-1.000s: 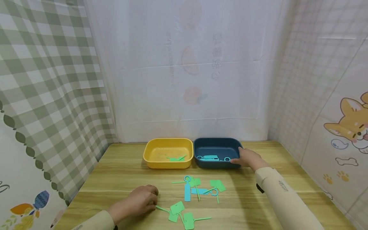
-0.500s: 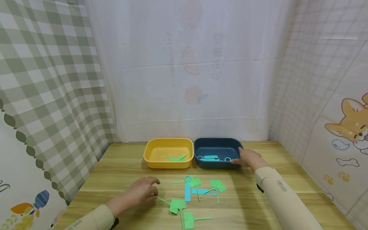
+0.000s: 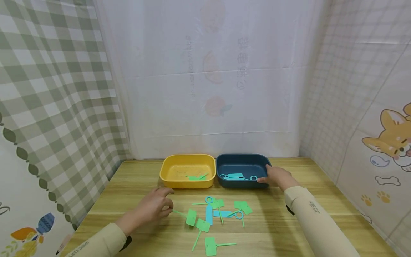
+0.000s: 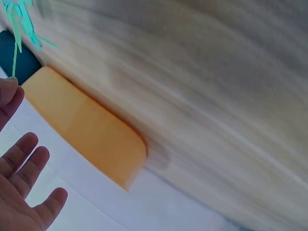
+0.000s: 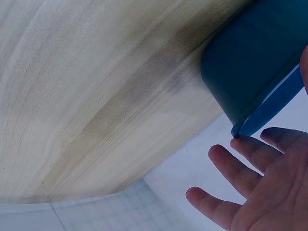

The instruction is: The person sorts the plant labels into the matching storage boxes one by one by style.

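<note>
My left hand (image 3: 151,207) pinches the thin tail of a green cable-tie tag (image 3: 191,218) between thumb and index finger. In the left wrist view the tail (image 4: 14,62) runs up from the fingertips, while the other fingers (image 4: 29,163) are spread. The tag's square flag hangs out to the right of the hand, close over the wood. My right hand (image 3: 278,177) rests at the right front corner of the dark blue bin (image 3: 244,184). Its thumb lies over the front rim. Seen from the right wrist, the fingers (image 5: 236,168) are fairly straight, with fingertips at the rim.
Two green tags (image 3: 203,225) lie near the front. Behind them, several green tags (image 3: 243,206) overlap two blue ring-ended tags (image 3: 209,216). A yellow bin (image 3: 189,184) with green tags stands beside the blue bin, which holds blue tags (image 3: 234,176). Curtains surround the wooden table (image 3: 135,182).
My left hand has moved back and slightly left, drawing one green tag by its tail out of the front pile. The tag beneath it has shifted and turned. The right hand stays put.
</note>
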The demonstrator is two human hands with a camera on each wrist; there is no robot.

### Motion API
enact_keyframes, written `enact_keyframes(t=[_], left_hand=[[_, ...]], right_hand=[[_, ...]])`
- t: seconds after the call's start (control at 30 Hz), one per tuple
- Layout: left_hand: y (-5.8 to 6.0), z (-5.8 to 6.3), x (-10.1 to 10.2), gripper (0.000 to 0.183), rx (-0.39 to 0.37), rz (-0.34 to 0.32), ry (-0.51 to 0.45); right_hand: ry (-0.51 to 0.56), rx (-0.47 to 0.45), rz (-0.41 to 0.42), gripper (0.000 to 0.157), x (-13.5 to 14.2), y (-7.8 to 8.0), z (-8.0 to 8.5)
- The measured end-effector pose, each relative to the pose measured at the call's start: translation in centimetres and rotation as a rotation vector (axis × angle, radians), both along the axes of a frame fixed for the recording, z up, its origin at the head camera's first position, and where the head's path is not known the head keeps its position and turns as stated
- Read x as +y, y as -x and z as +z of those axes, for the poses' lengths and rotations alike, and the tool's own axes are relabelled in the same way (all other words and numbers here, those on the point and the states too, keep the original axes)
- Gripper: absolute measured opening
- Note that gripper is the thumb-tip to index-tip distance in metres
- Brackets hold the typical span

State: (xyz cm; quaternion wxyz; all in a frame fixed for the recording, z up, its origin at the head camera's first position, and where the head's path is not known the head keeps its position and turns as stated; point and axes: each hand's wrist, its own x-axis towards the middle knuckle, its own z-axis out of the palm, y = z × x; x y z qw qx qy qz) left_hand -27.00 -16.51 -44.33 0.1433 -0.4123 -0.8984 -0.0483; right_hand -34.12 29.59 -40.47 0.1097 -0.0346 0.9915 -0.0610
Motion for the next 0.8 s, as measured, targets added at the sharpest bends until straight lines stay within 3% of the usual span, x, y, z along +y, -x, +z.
enact_keyframes(t=[0.4, 0.8], left_hand=[[2.0, 1.0, -0.6, 0.008, 0.098, 0.043, -0.1], [5.2, 2.1, -0.6, 0.005, 0.148, 0.189, -0.116]], right_hand=[[0.012, 0.008, 0.003, 0.094, 0.0, 0.0, 0.0], [0.01, 0.001, 0.009, 0.094, 0.1, 0.1, -0.2]])
